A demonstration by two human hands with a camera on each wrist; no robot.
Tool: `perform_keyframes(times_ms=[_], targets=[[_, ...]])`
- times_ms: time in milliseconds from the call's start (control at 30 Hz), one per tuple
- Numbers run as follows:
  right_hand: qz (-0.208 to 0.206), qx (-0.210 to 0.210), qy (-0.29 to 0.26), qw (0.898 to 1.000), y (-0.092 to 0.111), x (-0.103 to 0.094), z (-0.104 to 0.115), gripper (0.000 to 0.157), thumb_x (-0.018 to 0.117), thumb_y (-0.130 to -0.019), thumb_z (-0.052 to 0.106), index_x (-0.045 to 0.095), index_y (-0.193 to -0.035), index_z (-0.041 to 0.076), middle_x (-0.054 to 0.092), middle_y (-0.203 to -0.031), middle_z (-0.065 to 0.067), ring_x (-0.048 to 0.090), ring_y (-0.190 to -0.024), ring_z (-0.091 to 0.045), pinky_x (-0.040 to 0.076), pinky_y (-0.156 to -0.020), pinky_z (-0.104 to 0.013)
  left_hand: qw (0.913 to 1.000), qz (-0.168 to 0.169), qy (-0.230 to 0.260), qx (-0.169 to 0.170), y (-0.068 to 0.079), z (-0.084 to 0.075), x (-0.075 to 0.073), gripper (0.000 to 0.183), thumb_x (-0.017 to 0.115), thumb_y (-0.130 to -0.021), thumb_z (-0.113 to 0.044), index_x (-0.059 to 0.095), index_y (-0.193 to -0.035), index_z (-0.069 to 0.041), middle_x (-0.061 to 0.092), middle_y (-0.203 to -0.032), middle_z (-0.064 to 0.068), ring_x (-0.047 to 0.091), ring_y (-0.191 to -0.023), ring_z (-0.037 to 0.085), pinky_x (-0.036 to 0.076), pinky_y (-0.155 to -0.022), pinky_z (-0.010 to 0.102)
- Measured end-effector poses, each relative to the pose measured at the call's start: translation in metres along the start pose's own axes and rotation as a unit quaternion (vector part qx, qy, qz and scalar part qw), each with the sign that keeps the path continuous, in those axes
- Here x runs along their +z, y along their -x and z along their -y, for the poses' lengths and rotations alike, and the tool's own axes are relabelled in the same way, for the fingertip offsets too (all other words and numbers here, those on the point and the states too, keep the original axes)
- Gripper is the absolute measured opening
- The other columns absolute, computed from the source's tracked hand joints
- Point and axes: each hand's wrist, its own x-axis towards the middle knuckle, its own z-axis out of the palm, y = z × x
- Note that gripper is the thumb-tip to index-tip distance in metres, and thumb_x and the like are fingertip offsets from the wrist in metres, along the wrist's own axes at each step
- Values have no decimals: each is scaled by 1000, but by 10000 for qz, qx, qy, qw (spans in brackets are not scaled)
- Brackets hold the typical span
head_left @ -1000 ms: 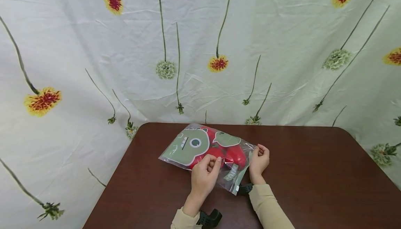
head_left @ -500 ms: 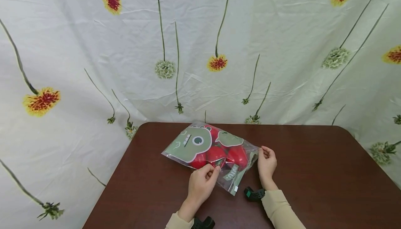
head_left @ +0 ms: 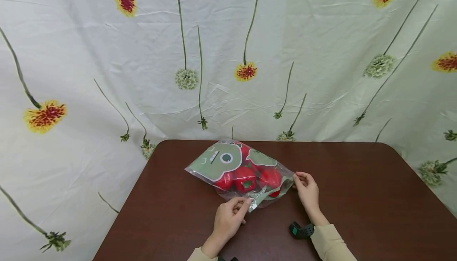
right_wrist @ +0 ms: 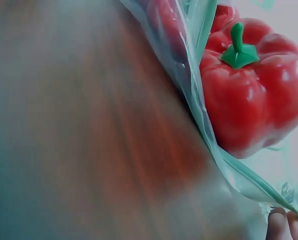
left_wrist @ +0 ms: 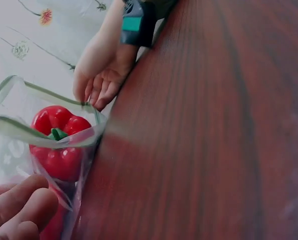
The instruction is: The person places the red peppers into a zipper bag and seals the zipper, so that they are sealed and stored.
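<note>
A clear zip bag (head_left: 214, 166) with a green cartoon dinosaur print lies on the table, holding several red bell peppers (head_left: 245, 179). Its green-edged mouth gapes toward me, and in the left wrist view one pepper (left_wrist: 58, 162) with a green stem shows just inside. My left hand (head_left: 227, 216) pinches the near side of the mouth, close to the slider end. With thumb and fingertips my right hand (head_left: 308, 192) grips the mouth's right corner. In the right wrist view, a large pepper (right_wrist: 254, 100) sits right behind the bag's edge.
The dark brown table (head_left: 160, 213) reaches back to a white floral cloth (head_left: 221, 106) hung behind it. A black wrist strap (head_left: 301, 230) is on the right arm.
The bag's mouth has spread wider, its near edge folding up. My right hand has moved right and slightly toward me; my left hand has come lower, to the mouth's near side.
</note>
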Motion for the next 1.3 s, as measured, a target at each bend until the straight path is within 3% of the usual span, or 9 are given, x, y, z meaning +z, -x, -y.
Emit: perform_keyframes(times_ms=[167,300,400,533,700,800,967,1067,1300], targets=[[292,-70,128,9995,10,-4,2,25,61,-91,12,57,-110,-4,60,-98,-18,59,-72,-4,50,-64,-18,9926,85,985,-710,-1,5,0,29,58,-93,-29,62,-104,-3,69,-72,4,57,-43,12,43,-44,21],[267,-110,198,9994,20,-6,4,27,62,-90,11,50,-109,-4,57,-92,-15,57,-69,-5,50,-62,-18,9663,29,2232,-1280,-2,2,-2,21,59,-92,-14,55,-99,5,64,-68,14,55,-41,12,41,-41,20],[126,-160,399,9990,28,-6,6,25,65,-88,13,48,-99,-1,56,-80,-10,53,-62,-5,48,-57,-19,9529,51,2702,-1373,1,-10,-6,23,58,-91,-9,52,-85,12,60,-61,12,53,-41,9,38,-41,17],[307,-246,629,9972,42,-3,11,23,65,-89,21,52,-83,3,54,-63,-5,51,-53,-8,43,-51,-22,9544,135,2745,-1169,6,-24,-6,32,56,-93,-7,50,-72,16,59,-55,10,53,-40,8,37,-41,16],[1334,-282,54,9906,63,9,23,30,57,-94,19,55,-72,0,51,-54,-6,49,-47,-12,43,-47,-26,9586,-40,2779,-623,11,-17,7,31,53,-94,-4,53,-68,13,55,-54,27,50,-38,7,35,-34,25],[2243,-515,-449,9721,77,18,32,32,47,-98,9,54,-70,-5,48,-53,-15,49,-46,-12,44,-44,-28,9585,-213,2814,-390,13,-14,15,31,53,-94,-6,54,-68,11,52,-54,31,48,-37,7,37,-33,29],[3506,-960,-904,9272,100,34,46,35,34,-100,2,52,-71,-7,45,-54,-23,50,-45,-10,40,-39,-28,9567,-418,2867,-278,19,-16,21,34,53,-95,-11,53,-68,9,49,-53,29,47,-39,6,44,-36,27],[3708,-853,-1121,9180,109,46,51,39,35,-101,6,52,-68,-6,47,-54,-24,47,-45,-7,39,-38,-24,9542,-483,2942,-239,21,-16,23,32,51,-96,-6,53,-68,10,47,-53,30,47,-40,5,45,-36,24],[3431,-680,-1554,9239,118,60,55,41,36,-101,9,46,-66,-9,47,-55,-28,42,-44,-4,33,-39,-19,9448,-714,3181,-330,19,-16,23,32,49,-95,-2,49,-65,11,44,-52,29,45,-37,6,40,-34,22]])
